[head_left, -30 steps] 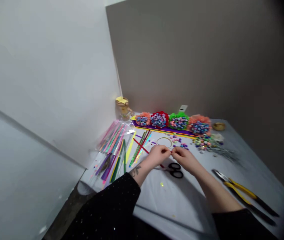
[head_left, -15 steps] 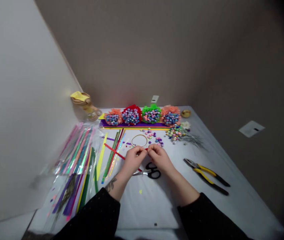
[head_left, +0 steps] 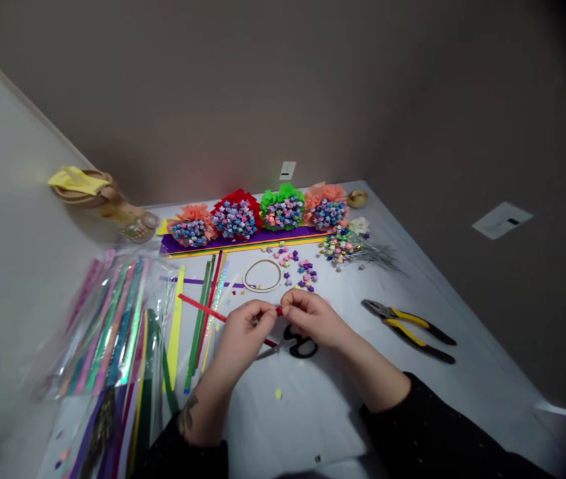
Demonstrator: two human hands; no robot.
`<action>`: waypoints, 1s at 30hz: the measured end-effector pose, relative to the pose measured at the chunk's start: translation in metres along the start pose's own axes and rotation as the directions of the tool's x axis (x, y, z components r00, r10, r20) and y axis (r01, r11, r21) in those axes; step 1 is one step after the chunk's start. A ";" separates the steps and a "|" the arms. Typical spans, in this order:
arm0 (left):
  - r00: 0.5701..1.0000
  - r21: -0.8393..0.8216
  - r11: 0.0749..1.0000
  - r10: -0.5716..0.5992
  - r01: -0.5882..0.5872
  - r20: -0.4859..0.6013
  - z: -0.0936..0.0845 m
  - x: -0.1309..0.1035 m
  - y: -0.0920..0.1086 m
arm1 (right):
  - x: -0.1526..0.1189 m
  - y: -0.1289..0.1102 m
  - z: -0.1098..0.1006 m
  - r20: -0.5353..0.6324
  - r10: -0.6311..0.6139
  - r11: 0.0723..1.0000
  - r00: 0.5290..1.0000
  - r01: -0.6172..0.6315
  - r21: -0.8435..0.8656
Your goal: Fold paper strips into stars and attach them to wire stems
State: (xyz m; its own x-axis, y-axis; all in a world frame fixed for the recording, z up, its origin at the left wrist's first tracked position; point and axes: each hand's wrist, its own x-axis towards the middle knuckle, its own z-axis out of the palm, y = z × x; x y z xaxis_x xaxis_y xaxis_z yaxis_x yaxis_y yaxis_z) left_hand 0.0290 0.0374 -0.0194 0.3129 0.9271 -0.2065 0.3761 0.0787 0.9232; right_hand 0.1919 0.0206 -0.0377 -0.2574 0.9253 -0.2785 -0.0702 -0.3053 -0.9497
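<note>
Fingertips of my left hand (head_left: pixel 243 334) and my right hand (head_left: pixel 312 317) meet over the table, both closed in a pinch on a small folded piece of red paper (head_left: pixel 279 311). Most of that piece is hidden by the fingers. Below them lie scissors (head_left: pixel 300 344) with black handles, blades partly covered by my left hand. A long red paper strip (head_left: pixel 199 306) runs under my left hand. Beyond the hands sit a thin ring (head_left: pixel 263 275) and little purple and pink paper stars (head_left: pixel 306 273).
Pliers (head_left: pixel 410 329) with yellow and black handles lie at right. Plastic sleeves of coloured strips (head_left: pixel 118 319) cover the left side. Several star bouquets (head_left: pixel 235 216) line the back. Wire stems (head_left: pixel 380 256) and a tape roll (head_left: pixel 80 189) stand farther off.
The camera view has shifted, so the table contents appear lower left and larger. Both hands still pinch the red piece, which shows a little more between the fingertips.
</note>
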 end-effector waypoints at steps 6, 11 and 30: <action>0.998 0.076 0.997 -0.007 0.011 -0.061 -0.003 -0.002 0.004 | -0.003 -0.001 -0.001 -0.118 -0.293 0.910 0.949 0.240 -0.338; 0.998 0.097 0.995 0.010 -0.005 -0.058 -0.003 -0.003 0.004 | -0.006 -0.006 -0.006 0.059 -0.540 0.703 0.840 0.488 -0.517; 0.977 0.229 0.958 0.194 -0.171 -0.084 0.000 -0.007 0.004 | -0.005 -0.005 0.004 -0.178 -0.309 0.860 0.934 0.195 -0.471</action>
State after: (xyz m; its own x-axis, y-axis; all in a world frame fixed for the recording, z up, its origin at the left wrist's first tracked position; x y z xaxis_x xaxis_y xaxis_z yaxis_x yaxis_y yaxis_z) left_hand 0.0284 0.0309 -0.0143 0.3057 0.9521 0.0049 0.5065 -0.1670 0.8459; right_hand 0.1898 0.0167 -0.0314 -0.0473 0.9989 0.0075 0.3434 0.0233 -0.9389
